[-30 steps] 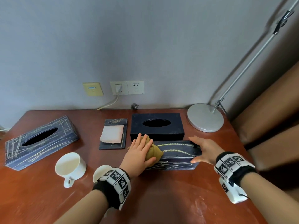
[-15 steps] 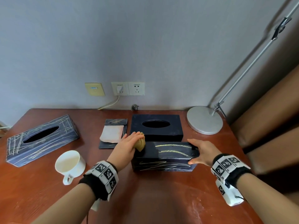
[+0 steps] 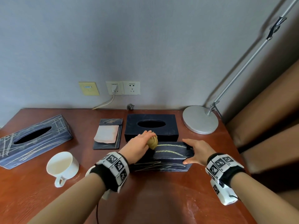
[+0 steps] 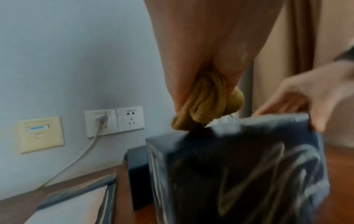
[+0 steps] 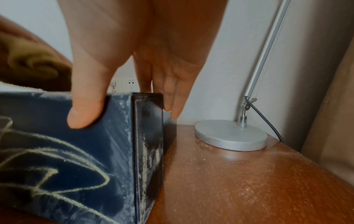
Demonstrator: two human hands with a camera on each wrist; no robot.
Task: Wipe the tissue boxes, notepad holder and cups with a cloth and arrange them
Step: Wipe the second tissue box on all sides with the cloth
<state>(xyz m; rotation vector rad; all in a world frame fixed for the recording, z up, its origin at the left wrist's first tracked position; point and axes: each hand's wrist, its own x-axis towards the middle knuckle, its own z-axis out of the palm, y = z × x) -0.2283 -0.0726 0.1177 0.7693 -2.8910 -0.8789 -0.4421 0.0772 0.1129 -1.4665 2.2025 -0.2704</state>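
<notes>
A dark blue tissue box [image 3: 169,156] with gold scribbles stands near the middle of the table. My left hand [image 3: 140,143] grips a bunched yellow-brown cloth [image 3: 152,141] and presses it on the box's top left end; the left wrist view shows the cloth [image 4: 206,106] wadded under the fingers. My right hand [image 3: 196,151] pinches the box's right end, thumb [image 5: 86,109] on the near face and fingers behind. Another scribbled tissue box [image 3: 34,139] lies far left, a plain dark one [image 3: 152,125] just behind. The notepad holder [image 3: 108,134] and a white cup [image 3: 62,166] sit to the left.
A silver lamp base [image 3: 200,120] stands at the back right, its arm rising to the upper right. Wall sockets [image 3: 123,88] with a plugged cable are behind the table. Brown upholstery [image 3: 267,118] borders the right edge. The red-brown tabletop [image 3: 161,199] looks dusty.
My left hand swept the cloth from the box's middle to its left end, then came slightly back to the right. The box shifted a little left; my right hand kept its hold.
</notes>
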